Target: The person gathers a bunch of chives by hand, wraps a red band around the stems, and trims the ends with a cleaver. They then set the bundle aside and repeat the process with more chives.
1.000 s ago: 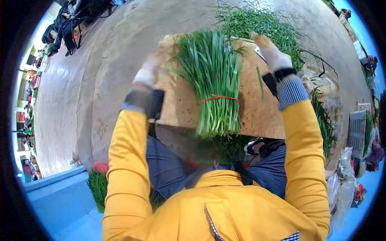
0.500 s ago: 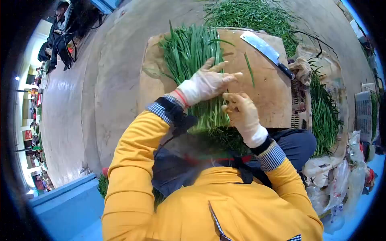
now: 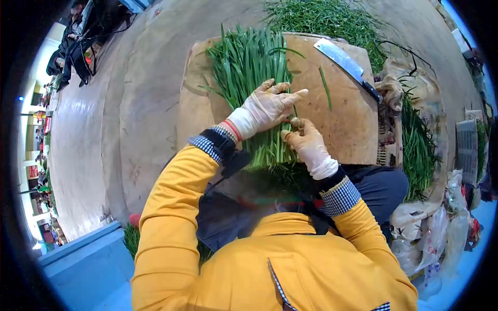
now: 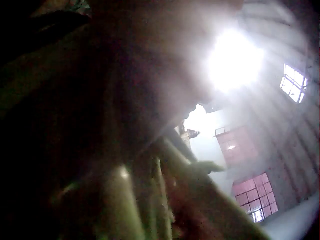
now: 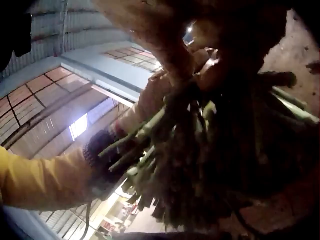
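A thick bundle of garlic chives (image 3: 249,65) lies on a wooden board (image 3: 347,132), leaves pointing away, cut stem ends (image 3: 267,155) toward the person. My gloved left hand (image 3: 264,108) rests across the bundle's middle, fingers spread and reaching over its right side. Close beside it, my gloved right hand (image 3: 307,145) is at the bundle's right edge, fingers curled, pinching at the red tie (image 3: 287,121). Most of the tie is hidden under the left hand. In the right wrist view, stem ends (image 5: 175,175) hang below the fingers. The left wrist view is mostly dark.
A cleaver (image 3: 342,61) lies at the board's right side, handle toward a crumpled cloth (image 3: 390,92). One loose leaf (image 3: 325,88) lies on the board. Beyond it is a heap of loose greens (image 3: 324,23); more chives (image 3: 416,147) lie at right, near plastic bags (image 3: 438,233).
Both hands have come in from the board's sides onto the bundle. The bundle now sits further left, and the right hand has closed in on its right edge at the tie.
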The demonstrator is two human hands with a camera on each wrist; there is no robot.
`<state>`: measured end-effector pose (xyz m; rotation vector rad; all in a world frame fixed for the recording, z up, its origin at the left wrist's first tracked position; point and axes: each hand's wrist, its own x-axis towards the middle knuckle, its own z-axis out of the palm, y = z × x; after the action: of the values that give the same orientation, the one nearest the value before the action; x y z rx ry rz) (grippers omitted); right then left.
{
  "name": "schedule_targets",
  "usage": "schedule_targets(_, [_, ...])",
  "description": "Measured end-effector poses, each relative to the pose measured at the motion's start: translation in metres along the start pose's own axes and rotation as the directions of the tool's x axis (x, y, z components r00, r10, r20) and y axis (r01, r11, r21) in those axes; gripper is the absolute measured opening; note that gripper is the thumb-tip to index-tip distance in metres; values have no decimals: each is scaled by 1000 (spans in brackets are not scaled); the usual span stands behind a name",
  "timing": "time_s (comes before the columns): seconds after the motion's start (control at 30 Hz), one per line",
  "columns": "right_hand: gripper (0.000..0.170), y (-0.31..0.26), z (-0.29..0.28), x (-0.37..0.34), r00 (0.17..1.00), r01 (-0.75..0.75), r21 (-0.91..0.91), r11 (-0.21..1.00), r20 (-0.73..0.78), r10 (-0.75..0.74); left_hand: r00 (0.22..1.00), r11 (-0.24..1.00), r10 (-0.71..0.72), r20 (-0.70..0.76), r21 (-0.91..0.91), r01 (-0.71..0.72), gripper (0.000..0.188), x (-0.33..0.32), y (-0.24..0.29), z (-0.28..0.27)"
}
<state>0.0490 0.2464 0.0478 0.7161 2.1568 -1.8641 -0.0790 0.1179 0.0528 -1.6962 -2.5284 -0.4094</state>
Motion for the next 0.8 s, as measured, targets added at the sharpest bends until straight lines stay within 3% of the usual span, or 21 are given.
schedule_targets(0.07, [52, 2, -5, 0, 994, -56, 219, 974, 101, 34, 1000, 1000, 3, -23, 26, -3, 64, -3, 1, -1])
schedule_targets(0.1, [52, 5, -5, 1, 994, -56, 218, 974, 101, 34, 1000, 1000, 3, -9, 25, -2, 63, -3, 0, -1])
schedule_targets(0.3, [50, 8, -6, -6, 997, -27, 26, 999, 67, 26, 1000, 1000, 5, 8, 4, -6, 50, -2, -3, 1])
schedule_targets(0.37, [48, 21, -7, -5, 998, 49, -147, 988, 49, -42, 1000, 1000, 10, 22, 0, -10, 45, -3, -2, 1])
schedule_targets(0.5, [43, 52, -14, -2, 972, 230, -157, 960, 83, -220, 996, 999, -12, 84, 32, 9, 29, 1, -1, 4])
schedule_targets(0.57, [38, 38, -17, -16, 991, 80, 43, 996, 108, -84, 997, 999, -13, 77, 38, 10, 26, 2, 0, 5])
schedule_targets(0.67, [34, 34, -16, -25, 997, -34, 189, 981, 76, 20, 996, 998, -42, 84, 50, 38, 25, -1, 2, 6])
schedule_targets(0.8, [33, 41, -7, -30, 999, 28, 290, 957, 31, -39, 992, 998, -46, 116, 56, 40, 25, 4, 5, 0])
